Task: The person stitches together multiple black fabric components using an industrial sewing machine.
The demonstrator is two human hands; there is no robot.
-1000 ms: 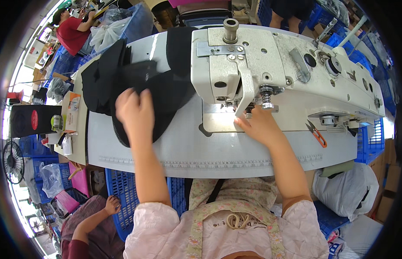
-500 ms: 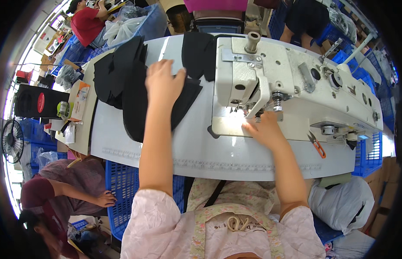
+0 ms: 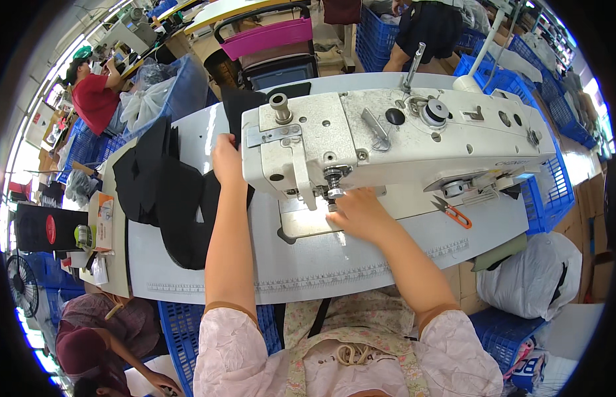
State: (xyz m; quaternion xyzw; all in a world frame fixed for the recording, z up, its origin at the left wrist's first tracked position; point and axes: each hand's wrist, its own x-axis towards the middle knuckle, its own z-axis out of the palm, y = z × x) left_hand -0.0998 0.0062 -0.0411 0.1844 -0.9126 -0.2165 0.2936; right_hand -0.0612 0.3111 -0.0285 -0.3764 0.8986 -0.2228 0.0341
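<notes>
My left hand (image 3: 227, 162) is closed at the near edge of a black fabric piece (image 3: 236, 106), beside the left end of the white sewing machine (image 3: 301, 119). Its fingertips are partly hidden. Left of my wrist lies a stack of dark cut fabric pieces (image 3: 182, 198), some long and curved. My right hand (image 3: 362, 213) is at the lit needle area, fingers curled in under the machine head beside the metal needle plate (image 3: 304, 223). Whatever is between those fingers is too small or hidden to make out.
Orange-handled thread snips (image 3: 459, 215) lie right of my right hand. A ruler strip (image 3: 321, 283) runs along the front of the white table (image 3: 182, 281). Blue crates (image 3: 179, 331) and a white bag (image 3: 533, 274) stand near the table. A co-worker (image 3: 99, 331) crouches at lower left.
My left hand has moved off the dark stack on the left to the black piece behind the machine's end. My right hand stays by the needle. The whole view has shifted.
</notes>
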